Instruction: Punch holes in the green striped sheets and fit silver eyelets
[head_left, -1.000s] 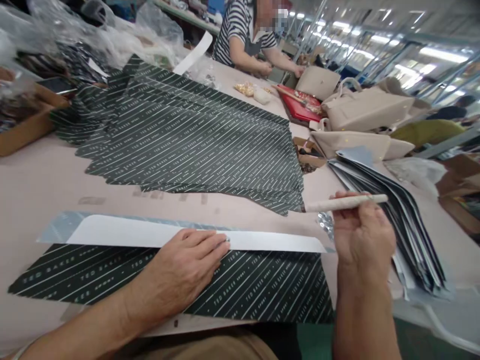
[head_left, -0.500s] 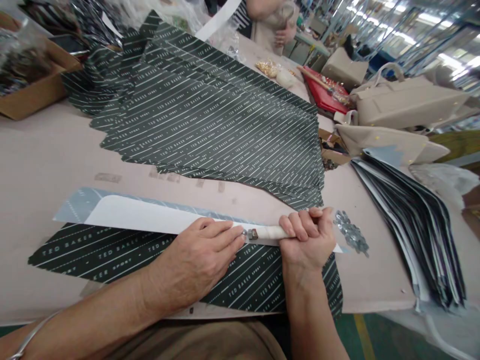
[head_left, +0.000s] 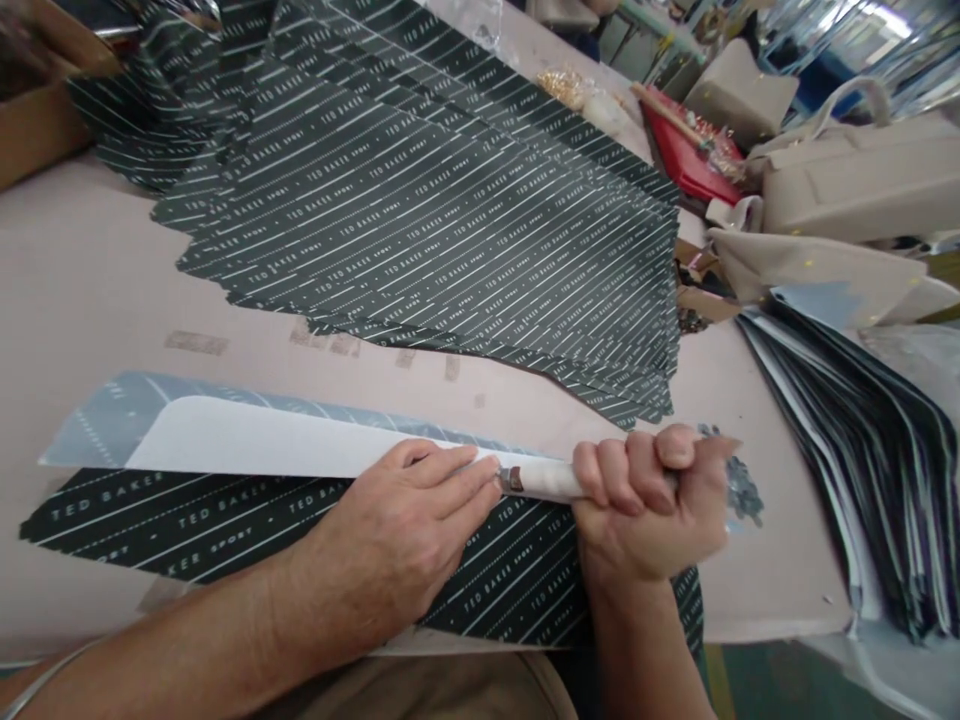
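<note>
A dark lining fabric piece with white lettering lies before me. Its grey underside is folded over along the top, with a white strip on it. My left hand rests on the fold, fingers together and pressed on the fabric; its thumb is hidden. In a fist, my right hand grips a tool with a white-wrapped handle. The tool's metal end touches or nearly touches my left fingertips, and its exact kind is not clear. Small metal pieces lie just past my right hand.
A large stack of printed lining pieces covers the table's back. Folded dark panels lie on the right, below beige bags. There is a red item at the back right and a cardboard box at far left.
The view has tilted down and come closer. My right hand has turned about the tool's handle, its wrist swung outward. My left fingers stay pressed on the fold at the tool's metal end.
</note>
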